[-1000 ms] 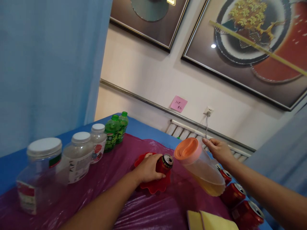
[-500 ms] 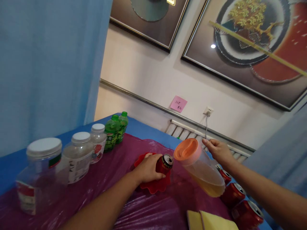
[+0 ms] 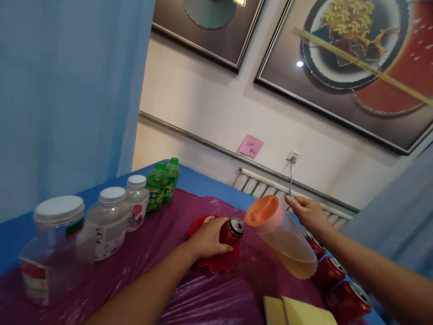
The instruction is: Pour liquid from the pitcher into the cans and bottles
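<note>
Pitcher tipped toward a held can.
The left hand [image 3: 208,238] wraps a red can [image 3: 232,230] standing in a red dish [image 3: 216,263]; the right hand [image 3: 306,212] grips the tilted pitcher [image 3: 282,237] just beside it. Three more cans [image 3: 329,272] line the table [image 3: 199,293] behind the pitcher; jars [image 3: 108,221] and green bottles [image 3: 158,187] stand well apart at left.

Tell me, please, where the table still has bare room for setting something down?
Bare purple plastic cover lies between the white-lidded clear jars and the red scalloped dish, and behind that dish toward the green bottles. The right edge is crowded: red cans, tilted orange-lidded pitcher, yellow pad.
</note>
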Demonstrator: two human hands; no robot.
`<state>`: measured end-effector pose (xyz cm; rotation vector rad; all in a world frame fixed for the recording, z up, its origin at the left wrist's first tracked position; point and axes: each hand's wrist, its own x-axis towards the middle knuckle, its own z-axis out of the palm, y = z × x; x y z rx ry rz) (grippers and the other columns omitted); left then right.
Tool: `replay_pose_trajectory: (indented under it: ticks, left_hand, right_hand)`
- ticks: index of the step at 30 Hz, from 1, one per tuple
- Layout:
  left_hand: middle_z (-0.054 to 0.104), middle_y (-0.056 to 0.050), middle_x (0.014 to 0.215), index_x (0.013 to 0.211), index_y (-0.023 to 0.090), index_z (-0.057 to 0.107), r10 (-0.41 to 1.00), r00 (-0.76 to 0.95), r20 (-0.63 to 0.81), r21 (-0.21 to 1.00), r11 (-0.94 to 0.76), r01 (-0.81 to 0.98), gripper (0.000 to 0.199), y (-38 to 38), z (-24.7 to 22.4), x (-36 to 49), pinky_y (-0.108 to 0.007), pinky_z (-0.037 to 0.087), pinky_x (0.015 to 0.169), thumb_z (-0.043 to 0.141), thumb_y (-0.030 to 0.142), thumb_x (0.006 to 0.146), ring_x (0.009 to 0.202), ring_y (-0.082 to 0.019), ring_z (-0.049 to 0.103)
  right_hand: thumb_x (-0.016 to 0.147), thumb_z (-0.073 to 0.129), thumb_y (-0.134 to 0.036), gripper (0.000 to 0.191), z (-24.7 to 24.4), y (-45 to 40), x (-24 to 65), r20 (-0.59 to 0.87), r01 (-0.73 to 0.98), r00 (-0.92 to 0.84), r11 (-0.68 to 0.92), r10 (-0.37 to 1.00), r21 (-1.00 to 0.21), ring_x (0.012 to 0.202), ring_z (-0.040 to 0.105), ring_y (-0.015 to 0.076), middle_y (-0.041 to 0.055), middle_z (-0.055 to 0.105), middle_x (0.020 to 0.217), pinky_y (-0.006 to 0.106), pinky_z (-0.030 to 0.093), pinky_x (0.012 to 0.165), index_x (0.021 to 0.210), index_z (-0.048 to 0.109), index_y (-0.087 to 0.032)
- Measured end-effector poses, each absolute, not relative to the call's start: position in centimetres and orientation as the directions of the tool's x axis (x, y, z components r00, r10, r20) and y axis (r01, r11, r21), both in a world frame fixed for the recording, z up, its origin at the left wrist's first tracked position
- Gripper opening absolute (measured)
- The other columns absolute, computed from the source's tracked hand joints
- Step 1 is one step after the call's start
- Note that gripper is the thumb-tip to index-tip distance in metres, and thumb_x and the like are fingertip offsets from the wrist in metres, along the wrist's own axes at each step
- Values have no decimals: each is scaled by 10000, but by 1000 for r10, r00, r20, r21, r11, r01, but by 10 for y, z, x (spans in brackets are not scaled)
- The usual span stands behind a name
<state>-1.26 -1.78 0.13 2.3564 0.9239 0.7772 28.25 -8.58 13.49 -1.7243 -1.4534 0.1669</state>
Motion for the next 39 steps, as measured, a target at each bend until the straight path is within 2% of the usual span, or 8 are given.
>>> replay_pose_trajectory:
  ticks: [29, 39]
  left_hand:
    - [719, -27, 1206, 1204, 265, 634, 734, 614, 290, 612, -635, 471, 647, -24, 11, -14, -440, 348, 1098, 842, 410, 608, 1141, -333, 618]
    - [723, -27, 1191, 1205, 257, 638, 735, 613, 290, 620, -632, 466, 651, -25, 11, -14, -440, 347, 1103, 847, 400, 606, 1129, -328, 621]
  right_hand:
    - [712, 594, -800, 629, 137, -87, 279, 419, 765, 297, 48, 858, -642, 460, 272, 97, -63, 298, 478, 243, 235, 410, 510, 405, -235]
    - [706, 622, -786, 630, 136, -89, 277, 393, 733, 314, 42, 864, -679, 451, 261, 88, -75, 272, 482, 234, 242, 400, 518, 367, -242]
